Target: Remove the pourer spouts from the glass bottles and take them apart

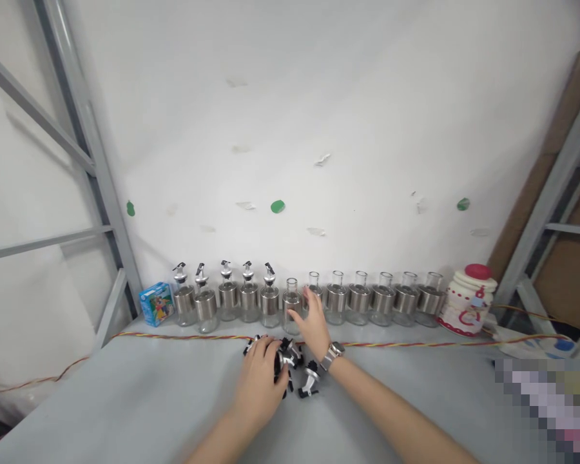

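My left hand (261, 376) is curled over a pile of silver-and-black pour spouts (292, 353), with one between thumb and fingers; its palm side is hidden. Another pour spout (310, 380) lies just right of the pile. My right hand (314, 327), a watch on its wrist, reaches to the row of glass bottles with steel sleeves. Its thumb and fingers are apart around the right side of an uncapped bottle (292, 301); whether they touch it I cannot tell. Left of that bottle, several bottles (269, 303) carry pour spouts. To the right, several bottles (360, 299) have bare necks.
A blue picture box (156, 304) stands at the row's left end, a white jar with a red lid (468, 299) at its right end. A twisted red-yellow wire (391, 344) crosses the grey tabletop (174, 386). Metal frames (101, 193) and a white wall enclose the space.
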A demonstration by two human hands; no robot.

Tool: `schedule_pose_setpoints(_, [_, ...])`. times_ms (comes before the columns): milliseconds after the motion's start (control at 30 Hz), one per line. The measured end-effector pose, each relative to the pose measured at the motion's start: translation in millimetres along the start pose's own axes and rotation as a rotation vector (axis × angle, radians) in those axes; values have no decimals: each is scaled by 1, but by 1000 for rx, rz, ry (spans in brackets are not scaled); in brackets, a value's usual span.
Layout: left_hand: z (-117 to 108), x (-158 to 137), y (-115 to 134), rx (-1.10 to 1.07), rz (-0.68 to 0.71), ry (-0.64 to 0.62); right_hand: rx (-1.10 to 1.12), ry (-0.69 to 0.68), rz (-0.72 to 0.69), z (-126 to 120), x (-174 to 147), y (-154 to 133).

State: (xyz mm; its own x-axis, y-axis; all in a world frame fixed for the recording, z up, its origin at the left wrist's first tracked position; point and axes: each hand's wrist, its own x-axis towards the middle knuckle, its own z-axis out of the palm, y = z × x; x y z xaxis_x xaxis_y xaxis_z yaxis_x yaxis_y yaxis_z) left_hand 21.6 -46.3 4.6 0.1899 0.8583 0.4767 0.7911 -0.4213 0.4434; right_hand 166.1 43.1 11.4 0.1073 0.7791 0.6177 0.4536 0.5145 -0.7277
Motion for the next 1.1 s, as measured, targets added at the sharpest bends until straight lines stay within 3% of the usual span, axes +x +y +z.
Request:
schedule_pose_setpoints(100, [-1,1,2,19,13,3,-68,0,-73,-12,-8,-6])
schedule_pose_setpoints(233, [-3,2,2,91,55,22,-85,-228,-153,-15,-16,-5])
schedule_pose_setpoints(333, [-3,3,0,151,65,35,-96,-301,-157,-6,-13,2])
schedule_pose_setpoints(467, [-3,3,-2,153,89,71,-145,-236,-144,10,-8,5])
schedule_pose_setpoints(633, [-1,2,0,107,87,81,-265,-103,-171,27,1,-15])
schedule_pose_setpoints(900, [-2,3,-1,124,43,101,-477,-29,-124,58,26,-40])
schedule_pose_setpoints(1100, [-5,6,-6,63,101,158,-488,-21,-148,60,22,-39])
